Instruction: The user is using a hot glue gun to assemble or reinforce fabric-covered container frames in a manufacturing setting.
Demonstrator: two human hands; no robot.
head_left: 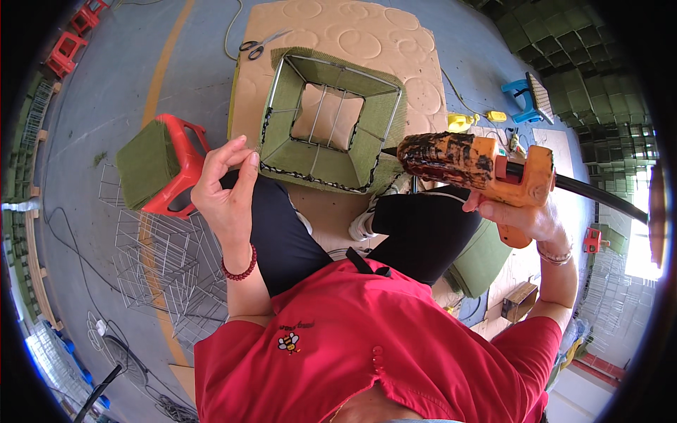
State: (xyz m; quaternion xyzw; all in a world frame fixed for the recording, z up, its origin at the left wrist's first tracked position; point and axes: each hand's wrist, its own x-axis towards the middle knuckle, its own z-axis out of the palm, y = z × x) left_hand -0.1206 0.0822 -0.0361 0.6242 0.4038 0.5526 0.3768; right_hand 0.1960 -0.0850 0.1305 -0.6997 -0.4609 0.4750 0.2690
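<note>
Right hand (518, 215): closed round the handle of an orange glue gun (486, 166), wrist bent, forearm coming up from the lower right; the gun lies level across the view, its blackened, glue-crusted barrel pointing left, the tip just at the right edge of the wire frame (328, 120); a black cable (599, 197) runs off from the gun's rear toward the right.

Left hand (227, 187): raised, palm turned inward, fingers curled with thumb and forefinger brought near together at the tips (whether anything is pinched between them cannot be told); it holds nothing visible and hovers just beside the frame's lower left corner; a red bead bracelet (240, 271) sits on the wrist.

Wire frame: a square, tapering basket shape lined with green felt, resting over the person's knees and on a tan cardboard sheet (352, 35); open side up.

Surroundings: scissors (261, 44) on the cardboard beyond the frame; a red stool (185, 158) to the left carrying a green felt pad (148, 162); bare wire frames (162, 261) stacked on the floor at lower left; a blue stool (522, 95) well apart at upper right.
</note>
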